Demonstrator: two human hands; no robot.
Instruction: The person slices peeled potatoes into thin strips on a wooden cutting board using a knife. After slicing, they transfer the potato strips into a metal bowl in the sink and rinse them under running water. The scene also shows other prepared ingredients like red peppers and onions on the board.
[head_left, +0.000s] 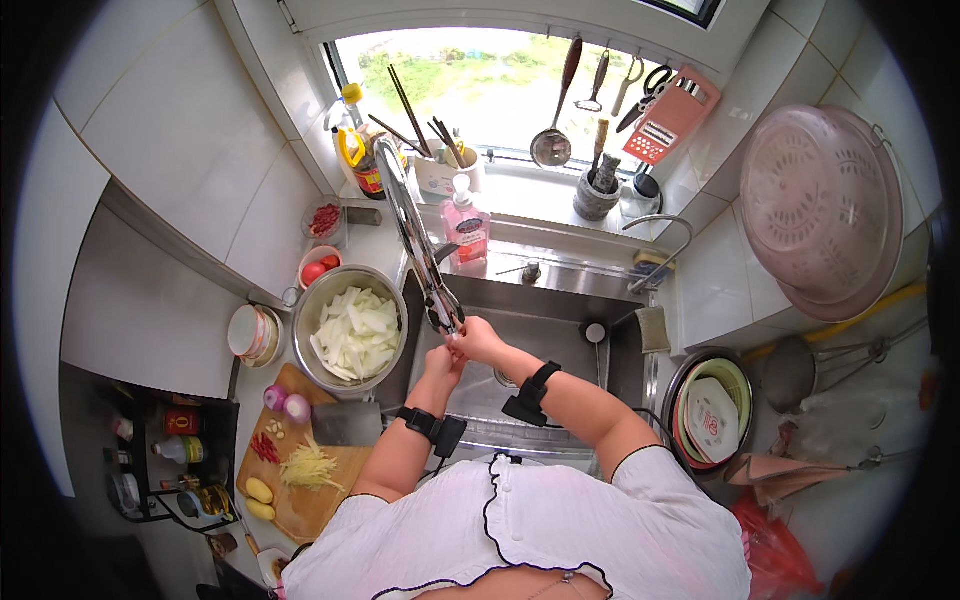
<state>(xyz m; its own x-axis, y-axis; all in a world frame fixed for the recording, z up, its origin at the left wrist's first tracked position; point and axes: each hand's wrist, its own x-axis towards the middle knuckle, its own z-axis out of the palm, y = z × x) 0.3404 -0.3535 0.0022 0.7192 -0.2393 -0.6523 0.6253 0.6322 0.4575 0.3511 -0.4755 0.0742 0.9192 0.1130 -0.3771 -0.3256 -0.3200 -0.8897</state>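
Both hands are together over the left part of a stainless steel sink (555, 315), just under the spout head of a chrome faucet (411, 217). My left hand (444, 363) lies close against my right hand (478, 339), and their fingers overlap, so whether anything is between them is hidden. A steel bowl (298, 330) of sliced white vegetable (358, 334) stands left of the sink. Below it, a wooden cutting board (311, 517) bears a cleaver (346, 424), purple onions (297, 408), yellow shreds (309, 465), chopped red pieces (265, 448) and two peeled yellow pieces (260, 491).
A pink soap bottle (466, 229) stands behind the sink. A small curved tap (679, 221) rises at its back right corner. Nested basins (709, 412) sit to the right. Tomatoes (315, 271) in a small bowl and stacked bowls (251, 334) flank the steel bowl.
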